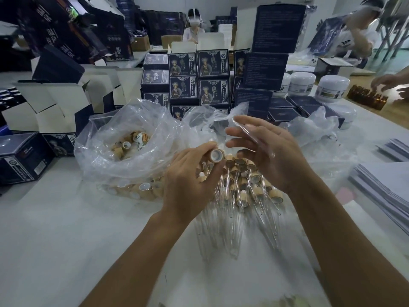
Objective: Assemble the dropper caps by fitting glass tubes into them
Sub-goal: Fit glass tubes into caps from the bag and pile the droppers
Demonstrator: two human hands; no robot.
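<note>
My left hand grips a tan dropper cap between thumb and fingers, its white open end turned toward my right hand. My right hand holds a clear glass tube that lies slanted across its fingers, a short way above and right of the cap. Tube and cap are apart. Below both hands lies a pile of assembled droppers, tan caps with glass tubes pointing toward me. Loose glass tubes lie nearer on the white table.
A clear plastic bag of loose tan caps sits at the left, with more caps under its fold. Dark blue product boxes are stacked behind. White jars stand at the back right, paper stacks at the right edge. Other people work beyond.
</note>
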